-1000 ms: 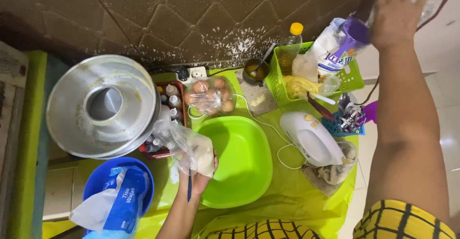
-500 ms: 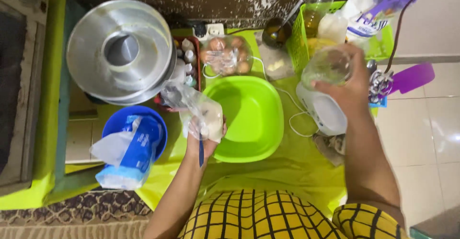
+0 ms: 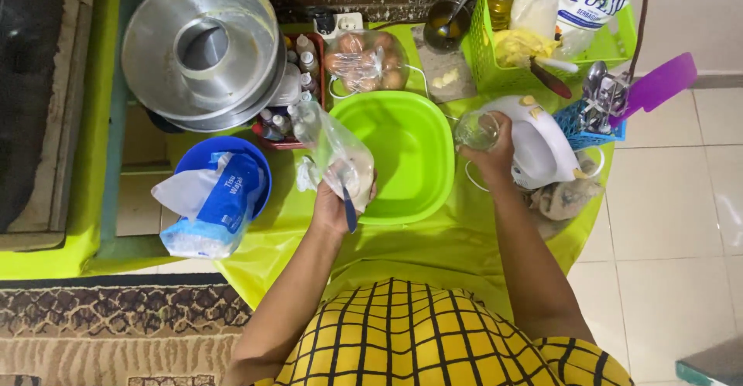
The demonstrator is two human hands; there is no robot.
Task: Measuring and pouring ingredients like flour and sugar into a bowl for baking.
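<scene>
My left hand [image 3: 338, 203] grips a clear plastic bag of white powder [image 3: 334, 151] together with a blue-handled utensil [image 3: 349, 210], at the left rim of a green square basin [image 3: 402, 158]. My right hand [image 3: 495, 152] holds a small clear glass [image 3: 475, 130] at the basin's right rim, next to a white hand mixer [image 3: 538, 140]. The basin looks empty inside.
A metal ring cake pan [image 3: 203, 47] sits at the back left, a blue bowl with a tissue pack [image 3: 218, 203] below it. A bag of eggs [image 3: 365, 61], small bottles, a green basket [image 3: 553, 26] of packets and a purple spatula [image 3: 658, 84] stand behind. The tiled floor lies right.
My right hand came down from the green basket with the clear glass to the basin's right rim. My left hand kept the bag by the basin.
</scene>
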